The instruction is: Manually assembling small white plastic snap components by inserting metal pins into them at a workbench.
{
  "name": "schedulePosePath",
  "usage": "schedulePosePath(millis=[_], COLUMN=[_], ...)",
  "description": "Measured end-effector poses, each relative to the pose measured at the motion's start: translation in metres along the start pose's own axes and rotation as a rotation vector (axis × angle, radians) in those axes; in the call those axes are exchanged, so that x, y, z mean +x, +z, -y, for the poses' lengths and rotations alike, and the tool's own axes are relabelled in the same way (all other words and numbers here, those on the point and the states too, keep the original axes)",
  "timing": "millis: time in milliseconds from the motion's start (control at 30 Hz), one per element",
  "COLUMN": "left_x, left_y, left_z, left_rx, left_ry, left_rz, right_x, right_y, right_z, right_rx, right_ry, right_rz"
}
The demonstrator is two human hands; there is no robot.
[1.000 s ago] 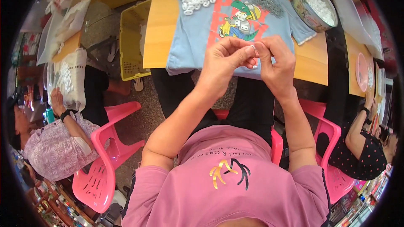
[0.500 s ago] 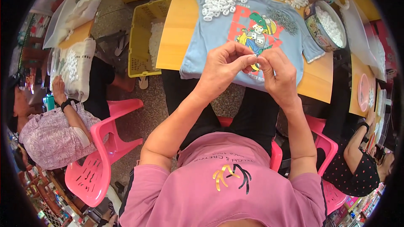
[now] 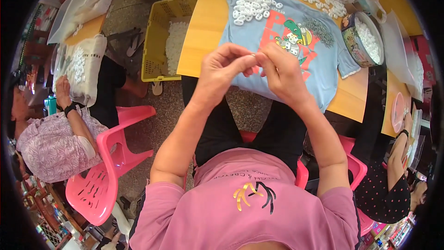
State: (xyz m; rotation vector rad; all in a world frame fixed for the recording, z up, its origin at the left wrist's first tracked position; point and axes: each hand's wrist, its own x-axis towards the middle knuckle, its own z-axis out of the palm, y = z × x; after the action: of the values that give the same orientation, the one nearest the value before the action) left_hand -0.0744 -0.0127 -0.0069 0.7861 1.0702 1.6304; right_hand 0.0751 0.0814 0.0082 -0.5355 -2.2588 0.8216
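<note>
1. Looked bright across the middle, with diffuse light apparently falling from above onto the wooden table [image 3: 199, 32] and pink shirt [image 3: 208, 208].
2. Shaded the left hand [image 3: 215, 71] and right hand [image 3: 282, 71] softly.
3. Darkened beneath the table, with little texture visible in the black trousers [image 3: 280, 122].
4. Glinted palely along the pink chair [image 3: 111, 185] at left; nearly washed out the white pieces [image 3: 368, 39] in the round tin [image 3: 354, 44].
5. Read fairly crisply on the blue shirt [image 3: 319, 83], but too small for detail between the fingertips [image 3: 246, 62].
6. Bent toward the rim, slanting the shelves [image 3: 53, 217], then dropped to black corners.
</note>
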Motion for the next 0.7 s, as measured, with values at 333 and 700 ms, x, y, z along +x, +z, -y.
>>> schedulePosePath(millis=[333,700], left_x=[-0.005,-0.006], left_y=[-0.035,-0.023], left_z=[-0.003,-0.005], left_rx=[-0.062,-0.062], left_ry=[0.026,0.047], left_rz=[-0.246,-0.251], right_x=[0.075,0.05], right_y=[0.035,0.018], right_z=[-0.057,-0.046], right_rx=[-0.385,0.166], right_ry=[-0.114,0.266], right_rz=[0.054,0.006])
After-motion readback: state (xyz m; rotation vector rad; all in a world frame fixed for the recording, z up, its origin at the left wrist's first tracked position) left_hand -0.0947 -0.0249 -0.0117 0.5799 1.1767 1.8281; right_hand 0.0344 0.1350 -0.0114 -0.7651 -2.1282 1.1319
